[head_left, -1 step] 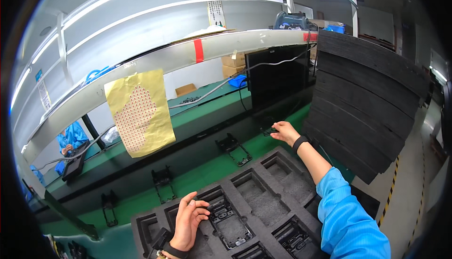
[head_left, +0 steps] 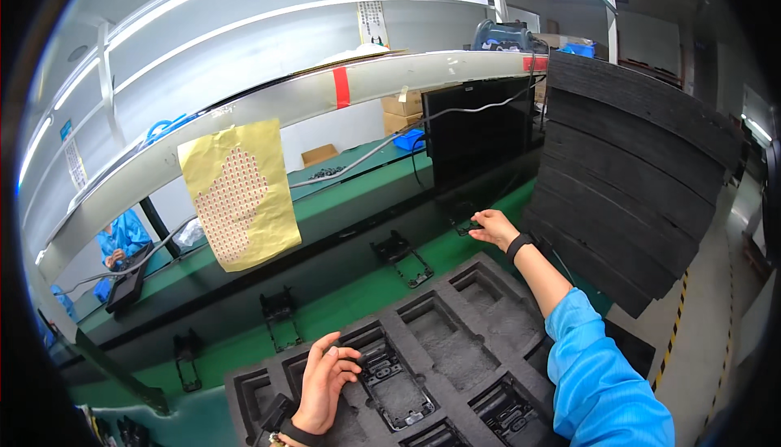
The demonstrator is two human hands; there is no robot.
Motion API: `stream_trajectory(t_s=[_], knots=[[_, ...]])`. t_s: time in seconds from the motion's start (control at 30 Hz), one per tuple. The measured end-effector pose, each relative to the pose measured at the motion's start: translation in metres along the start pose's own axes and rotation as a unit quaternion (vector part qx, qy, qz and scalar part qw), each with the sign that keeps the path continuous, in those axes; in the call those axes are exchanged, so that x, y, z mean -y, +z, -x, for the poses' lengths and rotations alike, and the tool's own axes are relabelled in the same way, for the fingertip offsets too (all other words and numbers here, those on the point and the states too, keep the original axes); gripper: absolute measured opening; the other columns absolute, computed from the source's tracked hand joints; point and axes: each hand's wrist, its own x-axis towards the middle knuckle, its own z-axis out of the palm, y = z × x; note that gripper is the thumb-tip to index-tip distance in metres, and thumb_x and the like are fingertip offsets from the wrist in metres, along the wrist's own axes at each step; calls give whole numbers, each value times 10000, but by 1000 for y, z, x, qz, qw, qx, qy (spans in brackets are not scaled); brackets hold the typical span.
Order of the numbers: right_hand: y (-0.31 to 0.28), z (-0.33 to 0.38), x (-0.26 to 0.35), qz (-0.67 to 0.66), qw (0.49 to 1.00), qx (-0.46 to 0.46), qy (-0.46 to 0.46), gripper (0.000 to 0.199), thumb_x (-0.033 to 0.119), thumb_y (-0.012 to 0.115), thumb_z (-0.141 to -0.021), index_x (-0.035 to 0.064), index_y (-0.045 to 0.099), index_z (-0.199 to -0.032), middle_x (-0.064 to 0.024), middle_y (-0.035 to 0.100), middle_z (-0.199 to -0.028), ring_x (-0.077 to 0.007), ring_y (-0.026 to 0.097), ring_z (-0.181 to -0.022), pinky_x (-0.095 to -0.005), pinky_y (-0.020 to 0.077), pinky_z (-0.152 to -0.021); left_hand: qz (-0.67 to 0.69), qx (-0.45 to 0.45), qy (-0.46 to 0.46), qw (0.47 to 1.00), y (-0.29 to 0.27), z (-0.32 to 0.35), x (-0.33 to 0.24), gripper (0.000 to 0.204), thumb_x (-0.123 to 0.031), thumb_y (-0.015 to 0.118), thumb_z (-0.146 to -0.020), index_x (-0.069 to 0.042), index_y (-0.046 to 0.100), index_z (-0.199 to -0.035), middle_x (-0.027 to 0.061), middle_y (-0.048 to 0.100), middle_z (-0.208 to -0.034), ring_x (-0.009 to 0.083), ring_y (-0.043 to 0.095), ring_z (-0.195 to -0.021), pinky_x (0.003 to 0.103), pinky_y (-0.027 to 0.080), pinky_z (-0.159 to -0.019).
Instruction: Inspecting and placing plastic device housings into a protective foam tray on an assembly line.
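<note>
Hands (head_left: 325, 378) (left) on foam tray (head_left: 455, 357)

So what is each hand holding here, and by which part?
The left hand pinches the top edge of a black frame part seated in the foam tray. The right hand touches a black part on the belt; grip unclear.

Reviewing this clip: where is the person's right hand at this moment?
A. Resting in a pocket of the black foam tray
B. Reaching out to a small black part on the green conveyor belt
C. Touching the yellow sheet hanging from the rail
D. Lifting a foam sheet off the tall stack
B: the right hand is stretched forward with its fingers on a small black part on the green conveyor belt, away from the foam tray.
</note>
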Motion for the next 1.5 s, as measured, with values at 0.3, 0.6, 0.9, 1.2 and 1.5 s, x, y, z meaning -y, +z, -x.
stream_trajectory(t_s=[0.3, 0.6, 0.9, 1.2, 1.5], knots=[[-28, -36, -32, -3, 995, -41, 91, 197, 139, 523, -1015, -47, 587, -1022, -103, 616, -902, -148, 641, -749, -236, 557, -637, -53, 3, -23, 998, 0, -4, 3, 348, -157, 524, -980, -30, 466, -1300, 118, 630, -966, 110, 564, -755, 226, 444, -659], [-34, -31, -28, -82, 995, 2, 65, 219, 167, 529, -1019, -38, 601, -1047, -74, 604, -883, -142, 614, -700, -248, 548, -620, -58, 5, -29, 998, 4, -3, 1, 253, -114, 514, -975, -23, 530, -1211, 88, 642, -910, 85, 560, -714, 202, 444, -622], [-25, -31, -41, -30, 994, 25, 98, 194, 135, 516, -1012, -32, 594, -953, -68, 607, -830, -133, 629, -668, -235, 552, -587, -62, 9, -32, 997, 3, -3, 1, 240, -103, 506, -977, -3, 535, -1193, 90, 645, -909, 88, 563, -719, 207, 453, -633], [-42, -33, -39, -121, 979, -148, 65, 114, -34, 442, -965, -60, 524, -1039, -141, 586, -990, -241, 673, -852, -296, 587, -674, -66, 1, -38, 997, 5, -3, 1, 217, -101, 509, -975, -6, 558, -1164, 88, 644, -900, 88, 562, -716, 205, 452, -637], [-53, -34, -42, -165, 963, -209, 49, 524, -116, 400, -900, 22, 412, -1405, -148, 582, -1076, -195, 648, -821, -293, 580, -708, -64, 12, -43, 997, 2, -4, 1, 200, -97, 505, -979, -2, 567, -1144, 77, 642, -895, 79, 561, -715, 203, 451, -647]])
